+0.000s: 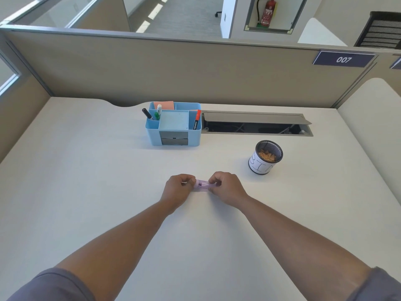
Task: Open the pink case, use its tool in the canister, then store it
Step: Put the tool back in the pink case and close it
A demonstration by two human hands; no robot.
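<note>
A small translucent pink case [202, 184] lies across the middle of the white desk, held at both ends. My left hand [178, 190] pinches its left end and my right hand [225, 187] pinches its right end. Something dark shows through the case near its left end. Whether the case is open or closed cannot be told. A black mesh canister [265, 157] with a white paper label stands upright to the right and further back, with light brown shavings inside.
A blue desk organiser [173, 127] with markers and pink notes stands at the back centre. An open cable tray [256, 124] is sunk into the desk behind the canister. Beige partition walls close off the back and left.
</note>
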